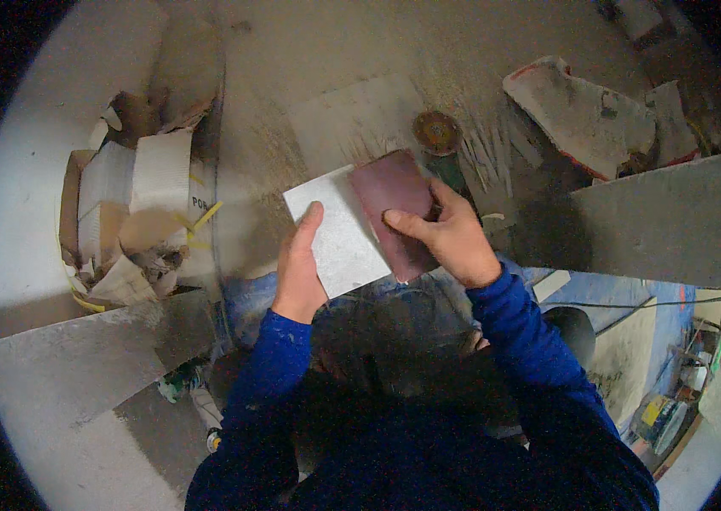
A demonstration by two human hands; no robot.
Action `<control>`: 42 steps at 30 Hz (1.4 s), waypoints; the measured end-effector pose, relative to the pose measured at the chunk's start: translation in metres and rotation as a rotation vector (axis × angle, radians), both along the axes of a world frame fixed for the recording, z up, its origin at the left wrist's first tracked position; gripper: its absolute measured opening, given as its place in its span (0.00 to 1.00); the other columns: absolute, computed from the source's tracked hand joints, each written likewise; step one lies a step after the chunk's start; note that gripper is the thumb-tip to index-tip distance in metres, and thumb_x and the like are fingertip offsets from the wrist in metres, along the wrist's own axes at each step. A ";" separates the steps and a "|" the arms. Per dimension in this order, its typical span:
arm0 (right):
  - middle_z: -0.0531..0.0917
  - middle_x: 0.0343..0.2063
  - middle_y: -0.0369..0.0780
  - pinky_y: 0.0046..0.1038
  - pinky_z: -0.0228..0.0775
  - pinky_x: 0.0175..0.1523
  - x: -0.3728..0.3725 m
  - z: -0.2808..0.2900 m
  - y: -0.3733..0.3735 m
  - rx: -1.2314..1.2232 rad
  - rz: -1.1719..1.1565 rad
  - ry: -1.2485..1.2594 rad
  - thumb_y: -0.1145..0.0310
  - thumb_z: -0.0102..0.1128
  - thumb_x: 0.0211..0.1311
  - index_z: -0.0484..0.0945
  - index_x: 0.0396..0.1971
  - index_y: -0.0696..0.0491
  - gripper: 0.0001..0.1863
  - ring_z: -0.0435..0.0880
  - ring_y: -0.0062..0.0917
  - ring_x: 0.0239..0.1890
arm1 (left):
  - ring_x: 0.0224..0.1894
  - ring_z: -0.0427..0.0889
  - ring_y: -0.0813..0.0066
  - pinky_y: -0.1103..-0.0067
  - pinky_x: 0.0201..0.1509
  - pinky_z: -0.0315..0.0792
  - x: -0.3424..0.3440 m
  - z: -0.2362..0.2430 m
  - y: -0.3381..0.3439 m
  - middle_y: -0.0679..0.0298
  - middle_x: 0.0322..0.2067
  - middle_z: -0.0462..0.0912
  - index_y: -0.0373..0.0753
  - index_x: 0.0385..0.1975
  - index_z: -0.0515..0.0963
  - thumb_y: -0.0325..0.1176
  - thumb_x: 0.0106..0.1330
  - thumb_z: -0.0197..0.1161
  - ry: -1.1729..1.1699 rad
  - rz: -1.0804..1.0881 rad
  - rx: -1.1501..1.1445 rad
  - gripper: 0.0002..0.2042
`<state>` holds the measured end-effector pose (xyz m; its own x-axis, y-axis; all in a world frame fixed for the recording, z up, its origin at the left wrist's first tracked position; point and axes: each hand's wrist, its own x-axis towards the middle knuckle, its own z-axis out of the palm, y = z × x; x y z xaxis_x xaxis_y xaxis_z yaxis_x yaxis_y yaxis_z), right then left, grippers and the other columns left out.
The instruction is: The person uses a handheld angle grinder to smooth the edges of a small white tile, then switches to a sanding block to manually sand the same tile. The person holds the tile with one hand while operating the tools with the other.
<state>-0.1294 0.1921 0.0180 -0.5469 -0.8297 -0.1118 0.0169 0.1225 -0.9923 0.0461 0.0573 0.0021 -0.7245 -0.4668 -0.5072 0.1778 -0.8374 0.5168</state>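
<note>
In front of me, my left hand (299, 264) grips a pale grey-white square tile (342, 230) by its left edge, thumb on the face and the other fingers hidden behind it. A flat reddish-brown rectangular piece (394, 192) is pinched in my right hand (454, 234), its thumb pressed on the front. This piece overlaps the tile's right side, and the two seem to touch there. Whether it is a sanding sheet or another tile I cannot tell. Beyond my right hand lies an angle grinder (437, 132) with a brownish disc and a dark green body.
To the left stands a torn cardboard box (88, 179) with stacked white tiles (160, 170). Far right lies a dusty, red-edged torn bag (586, 111) beside a grey board (667, 221). A dark cable (633, 304) crosses at right. Dust and streaks cover the floor (309, 51).
</note>
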 end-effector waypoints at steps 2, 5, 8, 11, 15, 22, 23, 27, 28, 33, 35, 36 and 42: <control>0.84 0.48 0.47 0.29 0.74 0.56 -0.011 0.016 0.004 0.156 -0.041 0.021 0.58 0.79 0.54 0.71 0.58 0.66 0.39 0.83 0.26 0.50 | 0.53 0.84 0.61 0.65 0.58 0.78 0.004 0.002 -0.010 0.56 0.53 0.83 0.36 0.61 0.73 0.48 0.74 0.58 0.085 -0.007 0.085 0.24; 0.84 0.46 0.46 0.28 0.74 0.55 -0.014 0.023 0.002 0.112 -0.102 0.287 0.60 0.77 0.55 0.72 0.55 0.65 0.34 0.82 0.27 0.48 | 0.52 0.84 0.61 0.65 0.57 0.79 0.007 0.002 -0.017 0.56 0.53 0.83 0.36 0.60 0.74 0.47 0.74 0.58 0.088 -0.011 0.074 0.23; 0.84 0.45 0.46 0.28 0.73 0.54 -0.004 0.016 -0.003 0.150 -0.057 0.289 0.61 0.76 0.55 0.73 0.53 0.65 0.32 0.81 0.26 0.47 | 0.52 0.84 0.60 0.65 0.59 0.78 0.003 0.000 -0.013 0.56 0.53 0.83 0.36 0.60 0.74 0.48 0.74 0.57 0.068 -0.028 -0.006 0.24; 0.82 0.38 0.41 0.26 0.72 0.47 0.013 0.010 -0.005 0.111 -0.037 0.211 0.62 0.74 0.58 0.73 0.49 0.62 0.27 0.78 0.22 0.41 | 0.49 0.85 0.63 0.67 0.54 0.80 0.000 0.002 -0.008 0.56 0.51 0.84 0.34 0.58 0.75 0.45 0.73 0.60 0.025 0.030 -0.131 0.22; 0.79 0.40 0.39 0.25 0.69 0.50 0.026 0.010 -0.001 0.172 0.082 0.128 0.63 0.73 0.58 0.73 0.47 0.57 0.22 0.76 0.21 0.43 | 0.46 0.86 0.68 0.70 0.49 0.82 0.003 0.005 -0.008 0.57 0.48 0.84 0.31 0.55 0.76 0.43 0.72 0.64 -0.033 0.107 -0.223 0.21; 0.69 0.63 0.46 0.34 0.55 0.72 0.043 -0.017 -0.011 -0.170 0.016 0.033 0.67 0.70 0.60 0.68 0.63 0.55 0.32 0.67 0.34 0.68 | 0.48 0.82 0.73 0.73 0.51 0.77 -0.008 -0.001 0.004 0.60 0.49 0.83 0.35 0.55 0.77 0.47 0.73 0.63 -0.097 0.088 -0.302 0.22; 0.69 0.64 0.48 0.36 0.55 0.72 0.048 -0.018 -0.009 -0.121 0.014 0.119 0.65 0.69 0.60 0.66 0.66 0.54 0.35 0.67 0.36 0.68 | 0.46 0.84 0.67 0.69 0.48 0.81 -0.009 -0.001 0.004 0.59 0.50 0.82 0.35 0.56 0.76 0.49 0.73 0.62 -0.130 0.120 -0.361 0.24; 0.68 0.66 0.53 0.39 0.56 0.73 0.072 -0.002 0.001 0.032 0.146 0.476 0.60 0.68 0.63 0.60 0.74 0.53 0.42 0.69 0.43 0.67 | 0.47 0.84 0.68 0.71 0.49 0.80 -0.001 0.003 -0.004 0.58 0.48 0.83 0.35 0.56 0.76 0.49 0.73 0.62 -0.174 0.150 -0.394 0.23; 0.67 0.66 0.55 0.39 0.56 0.73 0.074 0.004 0.001 0.094 0.218 0.560 0.58 0.67 0.63 0.58 0.75 0.53 0.43 0.69 0.43 0.67 | 0.48 0.84 0.68 0.71 0.50 0.80 0.000 0.004 -0.004 0.58 0.48 0.83 0.35 0.56 0.76 0.49 0.73 0.61 -0.152 0.148 -0.367 0.23; 0.74 0.57 0.61 0.42 0.69 0.62 0.050 0.022 -0.018 0.138 -0.050 0.455 0.49 0.63 0.65 0.68 0.70 0.53 0.37 0.76 0.53 0.58 | 0.47 0.83 0.72 0.72 0.52 0.77 -0.004 0.013 0.024 0.61 0.47 0.84 0.35 0.54 0.78 0.45 0.74 0.61 -0.215 0.052 -0.345 0.20; 0.75 0.55 0.61 0.41 0.68 0.63 0.047 0.023 -0.019 0.048 -0.055 0.426 0.51 0.63 0.65 0.68 0.69 0.55 0.37 0.76 0.52 0.57 | 0.46 0.81 0.75 0.75 0.51 0.75 -0.004 0.015 0.026 0.59 0.46 0.84 0.32 0.52 0.78 0.46 0.75 0.59 -0.212 0.048 -0.408 0.21; 0.75 0.56 0.61 0.41 0.68 0.63 0.049 0.023 -0.017 0.129 -0.096 0.414 0.51 0.63 0.65 0.67 0.69 0.56 0.38 0.76 0.52 0.57 | 0.47 0.81 0.74 0.75 0.52 0.75 -0.004 0.016 0.025 0.60 0.45 0.84 0.32 0.52 0.78 0.46 0.75 0.59 -0.279 -0.008 -0.403 0.21; 0.77 0.52 0.61 0.40 0.69 0.62 0.056 0.008 -0.004 0.099 -0.025 0.473 0.49 0.64 0.64 0.65 0.70 0.57 0.41 0.77 0.50 0.57 | 0.40 0.81 0.76 0.75 0.46 0.76 0.001 0.010 0.017 0.61 0.44 0.84 0.30 0.49 0.79 0.46 0.74 0.60 -0.310 -0.082 -0.472 0.21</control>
<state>-0.0731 0.1876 0.0264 -0.5760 -0.8138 0.0765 -0.4293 0.2216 -0.8756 0.0469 0.0744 0.0124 -0.6180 -0.6430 -0.4523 -0.0976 -0.5082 0.8557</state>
